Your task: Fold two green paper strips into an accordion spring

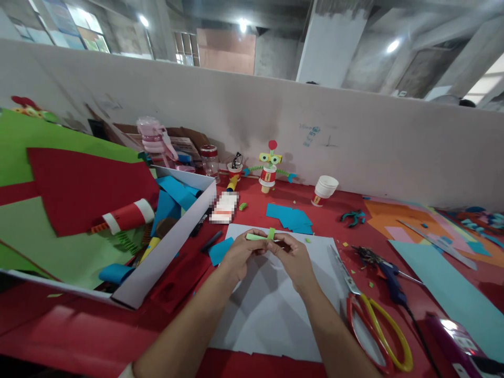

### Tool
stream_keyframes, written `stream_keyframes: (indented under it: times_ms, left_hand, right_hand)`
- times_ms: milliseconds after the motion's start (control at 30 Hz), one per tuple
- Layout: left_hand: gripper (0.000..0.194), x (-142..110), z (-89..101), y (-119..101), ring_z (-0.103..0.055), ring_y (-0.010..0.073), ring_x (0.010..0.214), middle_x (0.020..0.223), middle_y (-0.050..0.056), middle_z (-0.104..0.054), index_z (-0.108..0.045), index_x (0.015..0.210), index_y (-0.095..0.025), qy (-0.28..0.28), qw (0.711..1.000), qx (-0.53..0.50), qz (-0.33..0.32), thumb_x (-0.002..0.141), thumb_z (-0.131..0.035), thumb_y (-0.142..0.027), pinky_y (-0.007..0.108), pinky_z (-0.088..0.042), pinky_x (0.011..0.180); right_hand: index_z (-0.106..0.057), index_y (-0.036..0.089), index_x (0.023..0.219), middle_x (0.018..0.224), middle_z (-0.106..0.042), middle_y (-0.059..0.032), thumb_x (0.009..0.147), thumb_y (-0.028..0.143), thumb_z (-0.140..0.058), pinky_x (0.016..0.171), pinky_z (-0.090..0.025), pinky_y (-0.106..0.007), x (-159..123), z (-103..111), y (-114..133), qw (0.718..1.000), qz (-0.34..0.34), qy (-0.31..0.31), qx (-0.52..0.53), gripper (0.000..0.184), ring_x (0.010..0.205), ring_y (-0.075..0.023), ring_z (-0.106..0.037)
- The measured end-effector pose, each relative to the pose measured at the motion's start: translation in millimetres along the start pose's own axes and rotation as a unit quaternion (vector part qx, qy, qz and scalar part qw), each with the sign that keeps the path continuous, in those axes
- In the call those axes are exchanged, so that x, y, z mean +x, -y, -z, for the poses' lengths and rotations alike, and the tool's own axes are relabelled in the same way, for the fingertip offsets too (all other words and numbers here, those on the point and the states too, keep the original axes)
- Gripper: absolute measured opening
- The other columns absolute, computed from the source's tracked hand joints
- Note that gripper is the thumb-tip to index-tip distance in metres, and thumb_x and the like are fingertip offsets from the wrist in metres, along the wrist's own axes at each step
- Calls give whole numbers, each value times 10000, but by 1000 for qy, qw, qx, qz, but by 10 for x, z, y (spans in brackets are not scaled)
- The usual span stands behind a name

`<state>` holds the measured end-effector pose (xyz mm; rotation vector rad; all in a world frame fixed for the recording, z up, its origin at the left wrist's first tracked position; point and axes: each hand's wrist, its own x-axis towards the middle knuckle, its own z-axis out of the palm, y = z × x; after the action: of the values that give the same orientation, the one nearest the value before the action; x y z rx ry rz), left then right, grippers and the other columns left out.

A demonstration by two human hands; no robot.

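A light-green paper strip (256,238) is pinched between my two hands above a white sheet (271,310). My left hand (241,253) grips its left part, fingers closed. My right hand (290,257) closes on the strip's right part, where a short piece stands up at an angle; the fingertips of both hands nearly meet. Blue paper pieces (290,218) lie just beyond the sheet, and another blue piece (220,252) is beside my left hand. Scissors (368,315) with red and yellow handles rest at the sheet's right edge.
A white box (169,236) of coloured paper stands at left. A paper-cup figure (268,177) and stacked paper cups (326,188) are near the wall. At right lie a glue gun (389,278), pliers (353,217), a metal ruler (437,244) and a pale-blue sheet (449,294).
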<state>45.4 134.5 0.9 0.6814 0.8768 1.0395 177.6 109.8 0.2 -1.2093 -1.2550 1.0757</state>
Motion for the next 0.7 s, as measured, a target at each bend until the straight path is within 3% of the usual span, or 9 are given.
stream_keyframes:
  times_ms: [167, 300, 467, 700]
  left_hand:
    - [277, 13, 19, 28, -519, 88, 532, 579, -15, -598, -592, 669, -159, 17, 1000, -24, 1, 498, -807, -190, 234, -401, 584]
    - [265, 17, 13, 53, -570, 119, 595, 595, -8, -609, -587, 653, -162, 38, 998, -43, -16, 514, -807, -213, 262, -428, 657]
    - [254, 13, 3, 37, -581, 120, 608, 597, -10, -620, -588, 644, -162, 28, 999, -40, -23, 511, -802, -196, 255, -427, 673]
    - [221, -14, -22, 6, -593, 129, 606, 611, 2, -639, -605, 668, -159, 9, 999, -2, -51, 545, -781, -214, 267, -439, 684]
  right_hand:
    - [-710, 205, 870, 784, -674, -25, 691, 374, -701, 625, -496, -293, -2, -19, 8, 1000, -15, -23, 11, 246, 626, -148, -575]
    - [-718, 203, 889, 824, -691, -33, 672, 371, -711, 664, -518, -311, 6, -31, 3, 997, -34, -19, 67, 275, 662, -159, -605]
    - [-729, 208, 879, 926, -684, -40, 675, 346, -713, 702, -519, -307, 23, -26, -44, 997, -13, -29, 69, 247, 719, -157, -609]
    - [-717, 192, 932, 852, -704, -34, 677, 355, -718, 779, -515, -338, 16, -34, -41, 992, -45, -13, 119, 303, 752, -169, -636]
